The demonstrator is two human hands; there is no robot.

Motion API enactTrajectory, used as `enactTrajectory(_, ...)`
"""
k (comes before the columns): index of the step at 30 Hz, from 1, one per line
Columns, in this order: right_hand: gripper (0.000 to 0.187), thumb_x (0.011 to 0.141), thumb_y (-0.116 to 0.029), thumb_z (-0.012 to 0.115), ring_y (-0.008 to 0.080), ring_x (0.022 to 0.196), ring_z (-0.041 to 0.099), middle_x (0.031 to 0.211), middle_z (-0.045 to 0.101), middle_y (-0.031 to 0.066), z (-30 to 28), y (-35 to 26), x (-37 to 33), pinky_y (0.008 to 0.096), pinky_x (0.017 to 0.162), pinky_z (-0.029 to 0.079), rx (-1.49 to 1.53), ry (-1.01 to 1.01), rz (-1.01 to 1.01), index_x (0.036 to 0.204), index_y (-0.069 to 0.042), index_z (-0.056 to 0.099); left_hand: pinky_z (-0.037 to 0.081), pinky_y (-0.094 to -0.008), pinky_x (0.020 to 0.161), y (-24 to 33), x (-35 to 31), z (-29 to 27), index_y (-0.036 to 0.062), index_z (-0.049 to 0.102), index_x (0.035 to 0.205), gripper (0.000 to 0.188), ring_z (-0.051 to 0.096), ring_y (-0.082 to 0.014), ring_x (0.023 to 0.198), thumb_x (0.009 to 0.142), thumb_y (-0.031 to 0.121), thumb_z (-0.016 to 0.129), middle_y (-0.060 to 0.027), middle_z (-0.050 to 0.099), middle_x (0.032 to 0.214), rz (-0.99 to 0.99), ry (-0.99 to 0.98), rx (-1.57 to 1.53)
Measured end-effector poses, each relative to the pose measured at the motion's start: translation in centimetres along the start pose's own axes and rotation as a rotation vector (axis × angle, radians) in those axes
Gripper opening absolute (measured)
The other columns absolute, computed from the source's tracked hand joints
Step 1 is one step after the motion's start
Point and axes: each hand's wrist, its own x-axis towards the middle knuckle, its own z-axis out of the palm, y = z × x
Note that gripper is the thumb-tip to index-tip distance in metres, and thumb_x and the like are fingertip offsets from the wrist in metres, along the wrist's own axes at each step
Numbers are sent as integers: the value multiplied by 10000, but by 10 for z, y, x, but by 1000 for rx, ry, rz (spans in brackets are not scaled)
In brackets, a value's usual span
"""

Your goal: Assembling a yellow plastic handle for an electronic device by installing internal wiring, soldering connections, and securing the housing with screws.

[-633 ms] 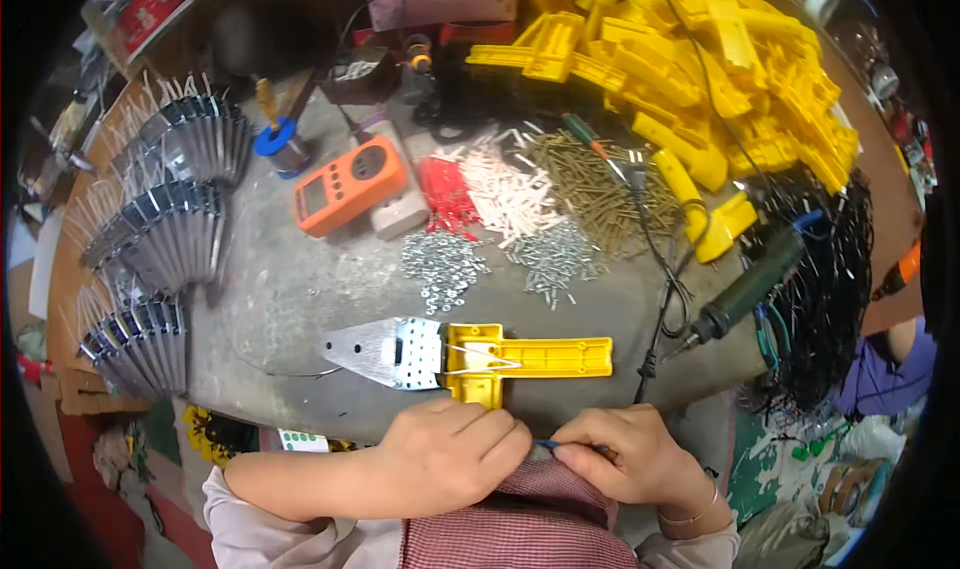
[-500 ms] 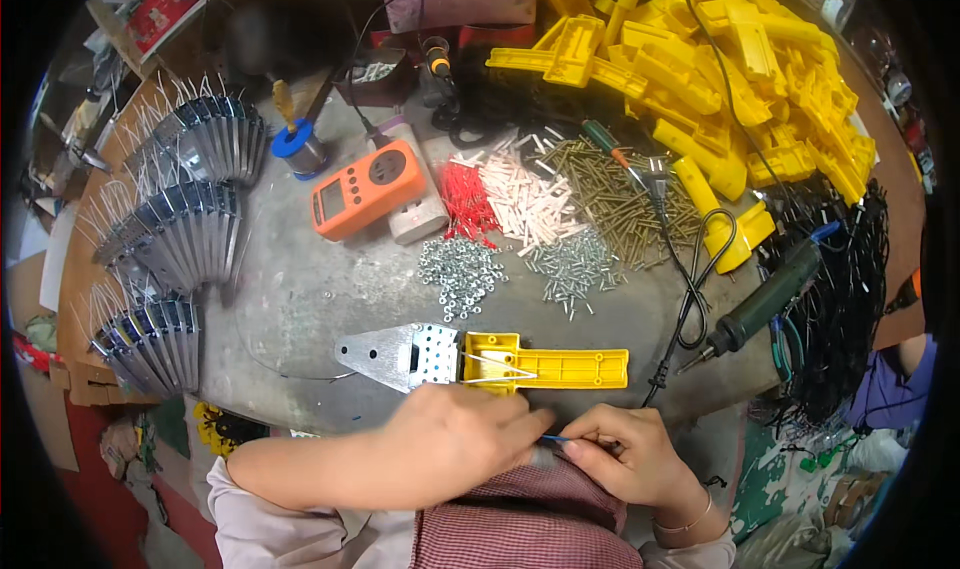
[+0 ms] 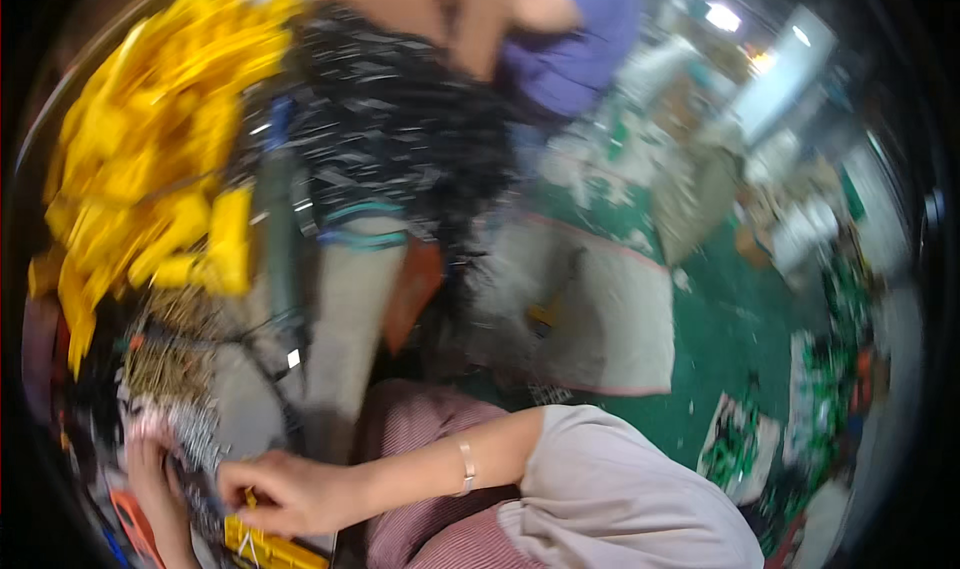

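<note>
My right hand (image 3: 300, 494) is above the near end of the yellow plastic casing (image 3: 280, 552), fingers curled toward the thumb. A bit of yellow shows between finger and thumb; whether it is held or lies behind is unclear. My left hand (image 3: 152, 469) reaches over the bench toward the pale pink-white tubes (image 3: 150, 424), its fingers smeared by motion. Silver screws (image 3: 203, 439) lie between the two hands. White wires cross the casing, and the rest of it is cut off by the lower edge.
A large yellow casing heap (image 3: 150, 129) lies beside a black cable pile (image 3: 400, 119). A dark green electric screwdriver (image 3: 285, 239) lies near brass-coloured screws (image 3: 170, 359). The orange meter (image 3: 135, 524) is at lower left. Beyond the bench are a person in purple (image 3: 575, 44) and a pale sack (image 3: 620, 309).
The view has swung right, bringing the floor into sight. My hands have parted: the left now reaches across the bench, the right is over the casing. The blue piece between them no longer shows.
</note>
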Motion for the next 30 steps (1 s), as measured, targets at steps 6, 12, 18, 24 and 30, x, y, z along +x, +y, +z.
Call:
enactTrajectory(6,118,797,-50,632,245,597,555,675,568,114,-4,-16,-12,338,585,434,-64,160,-183,790,18,536,450,-291,851,16,8,13,-32,532,992,173,543,-171,945,820,-36,545,-90,532,944,-242,227,-292)
enactTrajectory(12,142,743,-81,664,310,567,562,609,560,140,-1,-17,-1,376,552,424,-203,273,-354,746,15,560,499,-307,746,119,-23,-37,-41,653,913,116,568,-169,836,849,46,693,-91,631,968,-361,319,-621)
enactTrajectory(18,130,826,-154,652,317,725,630,770,629,127,17,-37,-2,394,651,492,-347,8,-333,827,-27,621,424,-319,782,101,-83,-36,6,558,833,153,541,-222,828,680,16,571,-108,567,863,-683,479,-858)
enactTrajectory(24,82,813,-75,697,172,616,673,768,691,104,-3,-53,-9,288,560,517,-502,26,-100,860,-9,686,472,-252,709,135,-52,-37,10,638,918,189,607,-126,816,786,108,729,-59,660,897,-679,352,-1398)
enactTrajectory(30,76,809,-36,702,70,543,565,678,638,57,7,-50,-7,215,486,429,-454,-46,29,855,20,680,499,-269,738,132,-74,-32,-3,645,946,183,623,-136,804,824,110,721,-85,678,931,-676,395,-1647)
